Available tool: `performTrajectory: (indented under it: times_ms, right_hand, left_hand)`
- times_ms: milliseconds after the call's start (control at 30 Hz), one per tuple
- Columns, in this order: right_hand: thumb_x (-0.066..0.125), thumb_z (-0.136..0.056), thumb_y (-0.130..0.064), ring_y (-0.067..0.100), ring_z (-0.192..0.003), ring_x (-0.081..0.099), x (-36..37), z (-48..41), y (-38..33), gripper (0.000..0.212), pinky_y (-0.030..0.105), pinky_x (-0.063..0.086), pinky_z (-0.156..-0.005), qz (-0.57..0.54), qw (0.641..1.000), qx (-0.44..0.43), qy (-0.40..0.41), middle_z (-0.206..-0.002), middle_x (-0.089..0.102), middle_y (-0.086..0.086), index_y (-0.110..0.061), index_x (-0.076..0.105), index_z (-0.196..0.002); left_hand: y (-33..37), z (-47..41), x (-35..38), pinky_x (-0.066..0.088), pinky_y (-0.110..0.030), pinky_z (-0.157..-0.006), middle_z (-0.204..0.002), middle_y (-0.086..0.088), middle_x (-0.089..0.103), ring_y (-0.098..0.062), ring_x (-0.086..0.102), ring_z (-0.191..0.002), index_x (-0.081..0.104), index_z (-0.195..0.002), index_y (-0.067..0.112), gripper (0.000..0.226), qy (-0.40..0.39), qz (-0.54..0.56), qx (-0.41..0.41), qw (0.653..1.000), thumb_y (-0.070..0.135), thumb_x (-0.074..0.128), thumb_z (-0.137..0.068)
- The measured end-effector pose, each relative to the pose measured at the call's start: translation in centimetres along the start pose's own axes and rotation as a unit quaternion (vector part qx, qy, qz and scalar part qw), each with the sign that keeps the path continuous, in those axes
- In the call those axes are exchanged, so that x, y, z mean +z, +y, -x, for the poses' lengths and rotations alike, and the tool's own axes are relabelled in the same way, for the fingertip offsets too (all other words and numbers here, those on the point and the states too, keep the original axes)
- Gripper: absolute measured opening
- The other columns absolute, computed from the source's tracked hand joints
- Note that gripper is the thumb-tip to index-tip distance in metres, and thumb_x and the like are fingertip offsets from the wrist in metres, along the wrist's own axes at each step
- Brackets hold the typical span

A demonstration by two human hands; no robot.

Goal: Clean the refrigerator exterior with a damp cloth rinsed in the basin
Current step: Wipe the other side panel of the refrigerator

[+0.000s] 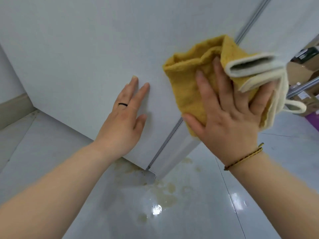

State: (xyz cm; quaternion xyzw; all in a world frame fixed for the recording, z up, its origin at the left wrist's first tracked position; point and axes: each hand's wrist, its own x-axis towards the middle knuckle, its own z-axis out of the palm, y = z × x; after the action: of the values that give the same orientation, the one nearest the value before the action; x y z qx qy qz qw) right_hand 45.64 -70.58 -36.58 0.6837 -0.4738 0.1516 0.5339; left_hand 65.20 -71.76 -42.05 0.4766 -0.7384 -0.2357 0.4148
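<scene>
**Wiping under way on the refrigerator's lower panels**

Your right hand lies flat, fingers spread and straight, pressing the yellow cloth against the refrigerator at centre right of the frame. The cloth's white-edged fold flops over your outer fingers. The cloth covers the grey seam that runs diagonally from upper right to lower centre. Your left hand rests on the white panel just left of it, palm down, fingers straight, holding nothing.

You appear to be mid-wipe. The white panels show no obvious marks, so you cannot tell from here which parts are already done. The wide panel at upper left and the strip right of the seam may be left to do. The basin is out of view.

Below the refrigerator's bottom corner, the glossy pale floor carries yellowish-brown stains and a bright glare, so it may be slippery. Cardboard boxes stand at the right edge.
</scene>
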Motion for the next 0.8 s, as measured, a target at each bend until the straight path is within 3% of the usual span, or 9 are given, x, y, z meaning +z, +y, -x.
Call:
performTrajectory:
  times_ms: [100,233,300,467,533,600,667,733,800]
  right_hand:
    - [0.052,-0.076,-0.056,0.027,-0.128,0.025,-1.1,-2.6,-0.2,0.078,0.050,-0.008,-0.106,0.013,1.000,0.001,-0.019,-0.144,0.032,0.006,-0.017,0.033,-0.140]
    - [0.054,-0.067,-0.059,0.025,-0.131,0.018,-0.7,-4.9,-1.5,0.093,0.055,-0.010,-0.106,0.015,0.997,-0.031,-0.064,-0.144,0.013,0.003,-0.017,0.019,-0.142]
    - [0.058,-0.064,-0.059,0.023,-0.130,0.019,0.1,-6.3,-2.4,0.096,0.053,-0.016,-0.106,0.013,0.996,-0.048,-0.069,-0.143,0.013,-0.002,-0.018,0.016,-0.140]
    - [0.031,-0.087,-0.016,0.025,-0.123,0.031,1.8,-6.3,-4.3,0.044,0.049,-0.010,-0.112,-0.076,0.992,-0.099,-0.011,-0.133,0.054,-0.002,-0.016,0.045,-0.130]
    - [0.014,-0.094,-0.004,0.030,-0.118,0.040,2.0,-6.3,-4.7,0.047,0.048,-0.002,-0.113,-0.139,0.980,-0.140,0.014,-0.118,0.065,0.005,-0.009,0.055,-0.116]
    - [0.025,-0.092,-0.001,0.031,-0.104,0.058,1.6,-6.4,-5.7,0.042,0.042,0.017,-0.112,-0.244,0.955,-0.171,0.010,-0.099,0.071,0.009,-0.007,0.067,-0.094]
    - [0.041,-0.078,-0.008,0.025,-0.079,0.068,0.3,-7.1,-6.5,0.030,0.034,0.039,-0.095,-0.368,0.912,-0.174,-0.056,-0.081,0.071,0.006,-0.010,0.071,-0.078]
    - [0.042,-0.070,-0.020,0.022,-0.068,0.066,-1.6,-8.4,-6.1,0.032,0.026,0.051,-0.069,-0.493,0.844,-0.114,-0.178,-0.077,0.070,0.003,-0.012,0.071,-0.082]
    - [0.045,-0.071,-0.024,0.017,-0.083,0.063,-3.6,-9.6,-4.5,0.038,0.022,0.048,-0.072,-0.585,0.750,0.010,-0.310,-0.091,0.068,0.000,-0.016,0.066,-0.101]
  left_hand:
    - [0.3,-0.6,-1.1,-0.001,0.010,-0.092,-0.138,0.023,0.001,0.016,0.002,-0.123,0.005,-0.125,0.046,0.057,0.057,0.021,-0.007,0.998,0.016,0.042,-0.093]
    - [0.8,-3.9,-4.3,-0.005,0.007,-0.095,-0.150,0.000,0.004,-0.003,0.000,-0.132,0.011,-0.140,0.024,0.057,0.163,-0.003,-0.018,0.986,0.027,0.031,-0.086]
    - [1.1,-5.5,-5.5,-0.004,0.006,-0.096,-0.152,-0.004,0.003,-0.006,0.000,-0.136,0.012,-0.141,0.025,0.057,0.175,0.004,-0.015,0.985,0.031,0.030,-0.087]
    - [1.8,-5.2,-7.2,0.005,0.011,-0.090,-0.138,0.017,0.010,0.007,0.009,-0.128,0.019,-0.134,0.032,0.042,0.136,0.080,-0.042,0.987,0.017,0.036,-0.098]
    - [2.6,-4.7,-8.2,0.011,0.006,-0.093,-0.137,0.015,0.024,0.004,0.020,-0.129,0.025,-0.131,0.035,0.040,0.145,0.116,-0.074,0.980,0.014,0.032,-0.098]
    - [3.9,-4.0,-9.1,0.016,0.007,-0.090,-0.134,0.015,0.034,0.007,0.028,-0.125,0.029,-0.122,0.041,0.036,0.141,0.134,-0.087,0.977,0.014,0.032,-0.097]
    - [5.1,-3.3,-9.9,0.018,0.013,-0.083,-0.126,0.022,0.040,0.023,0.035,-0.110,0.038,-0.112,0.044,0.034,0.137,0.147,-0.081,0.976,0.014,0.033,-0.096]
    - [6.1,-3.0,-11.2,0.023,0.012,-0.079,-0.112,0.036,0.047,0.035,0.037,-0.095,0.047,-0.103,0.046,0.026,0.136,0.172,-0.087,0.972,0.023,0.036,-0.095]
    - [7.2,-2.9,-12.6,0.030,0.007,-0.080,-0.101,0.040,0.058,0.032,0.043,-0.095,0.056,-0.098,0.044,0.021,0.102,0.210,-0.111,0.966,0.054,0.043,-0.085]
